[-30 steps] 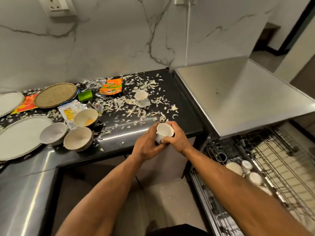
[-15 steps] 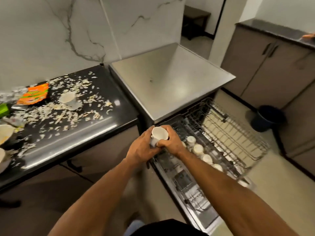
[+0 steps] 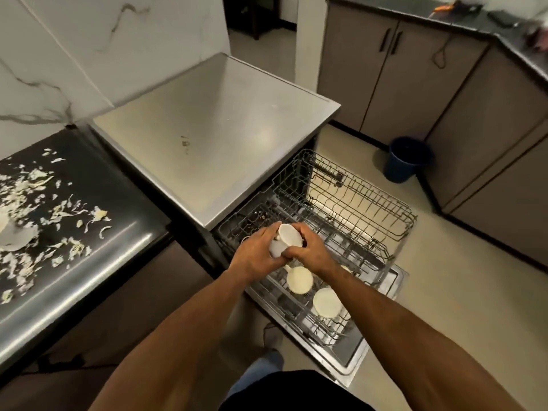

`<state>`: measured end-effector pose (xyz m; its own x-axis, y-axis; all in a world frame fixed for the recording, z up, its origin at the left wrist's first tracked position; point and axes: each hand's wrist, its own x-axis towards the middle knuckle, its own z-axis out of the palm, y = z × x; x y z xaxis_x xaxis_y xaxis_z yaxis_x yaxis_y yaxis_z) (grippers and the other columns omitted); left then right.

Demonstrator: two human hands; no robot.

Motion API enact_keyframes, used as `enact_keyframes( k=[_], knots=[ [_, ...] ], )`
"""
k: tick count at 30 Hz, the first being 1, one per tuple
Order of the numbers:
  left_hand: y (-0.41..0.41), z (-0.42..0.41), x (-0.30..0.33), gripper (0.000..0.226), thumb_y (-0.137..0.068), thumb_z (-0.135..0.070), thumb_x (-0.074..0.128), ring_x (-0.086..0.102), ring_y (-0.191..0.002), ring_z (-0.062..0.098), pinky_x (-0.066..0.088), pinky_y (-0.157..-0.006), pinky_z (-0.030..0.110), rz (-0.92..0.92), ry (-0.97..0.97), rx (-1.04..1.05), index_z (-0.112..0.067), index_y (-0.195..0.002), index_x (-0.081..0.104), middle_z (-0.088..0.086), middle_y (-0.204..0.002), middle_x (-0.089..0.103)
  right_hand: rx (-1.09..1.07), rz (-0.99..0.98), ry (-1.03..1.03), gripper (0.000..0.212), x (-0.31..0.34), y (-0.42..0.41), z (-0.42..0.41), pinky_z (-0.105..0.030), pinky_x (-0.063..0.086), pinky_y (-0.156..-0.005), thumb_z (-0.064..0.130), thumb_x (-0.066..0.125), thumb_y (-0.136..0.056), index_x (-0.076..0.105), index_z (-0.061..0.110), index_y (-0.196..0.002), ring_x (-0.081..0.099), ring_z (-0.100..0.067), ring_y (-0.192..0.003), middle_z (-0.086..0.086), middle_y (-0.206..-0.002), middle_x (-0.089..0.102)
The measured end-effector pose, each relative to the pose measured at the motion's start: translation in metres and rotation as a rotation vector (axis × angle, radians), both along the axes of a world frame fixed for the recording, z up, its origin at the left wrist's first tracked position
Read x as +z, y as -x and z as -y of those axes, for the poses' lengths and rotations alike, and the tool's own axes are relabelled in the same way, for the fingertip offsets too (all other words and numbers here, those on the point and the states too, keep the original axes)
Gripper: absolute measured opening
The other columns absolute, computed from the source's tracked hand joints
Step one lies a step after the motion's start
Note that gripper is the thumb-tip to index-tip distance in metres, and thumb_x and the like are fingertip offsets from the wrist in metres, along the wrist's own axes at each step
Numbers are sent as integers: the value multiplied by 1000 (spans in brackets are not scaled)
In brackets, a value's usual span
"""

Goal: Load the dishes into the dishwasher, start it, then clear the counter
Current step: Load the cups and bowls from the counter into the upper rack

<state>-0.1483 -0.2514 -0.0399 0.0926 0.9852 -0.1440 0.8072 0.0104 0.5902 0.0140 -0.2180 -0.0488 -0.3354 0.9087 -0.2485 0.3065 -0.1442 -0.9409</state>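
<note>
Counter: black top [image 3: 98,232] on my left, strewn with pale scraps.
Dishwasher: rack [image 3: 355,215] pulled out, upturned cups [image 3: 299,280] inside.
Hands: my left hand [image 3: 255,256] and right hand [image 3: 311,253] both curl around a white cup [image 3: 286,238], tilted, above the rack.

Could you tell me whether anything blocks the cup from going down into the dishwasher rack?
Nothing visible does. Both hands, left hand and right hand, hold the cup over the rack; two cups already sit nearer the person.
</note>
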Motion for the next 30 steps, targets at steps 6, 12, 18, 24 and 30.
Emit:
enact_keyframes(
  k=[6,12,18,24,30],
  knots=[
    [-1,-55,-16,87,-78,-50,70,49,-122,21,45,-100,42,-77,123,-118,-27,-150,26,1,-136,48,-43,75,80,53,-18,-9,-37,-29,48,-87,7,75,-77,56,14,-127,58,-20,-104,-3,-117,62],
    [-4,-94,-40,85,-81,-46,69,47,-123,24,44,-100,41,-120,188,-208,-25,-150,25,4,-138,45,-100,69,166,43,-43,-9,-64,-18,50,-76,27,75,-85,60,13,-122,63,-14,-97,-3,-110,67],
    [-3,-106,-88,87,-74,-43,79,50,-121,25,46,-97,42,66,273,-85,-25,-147,36,5,-136,47,-148,57,325,20,-87,-8,-86,-46,52,-93,22,67,-90,63,18,-109,63,-21,-98,0,-102,67],
    [1,-116,-130,77,-75,-39,80,53,-117,18,46,-93,30,204,305,77,-26,-142,45,0,-134,52,-128,31,346,13,-130,0,-109,-48,53,-89,32,67,-88,62,26,-98,66,-24,-96,-1,-98,69],
    [3,-136,-155,92,-61,-63,78,58,-114,16,52,-94,39,333,383,220,-36,-141,42,-1,-131,58,-165,-24,320,7,-153,6,-126,-37,53,-78,29,57,-97,62,28,-92,65,-21,-86,2,-88,68]
  ],
)
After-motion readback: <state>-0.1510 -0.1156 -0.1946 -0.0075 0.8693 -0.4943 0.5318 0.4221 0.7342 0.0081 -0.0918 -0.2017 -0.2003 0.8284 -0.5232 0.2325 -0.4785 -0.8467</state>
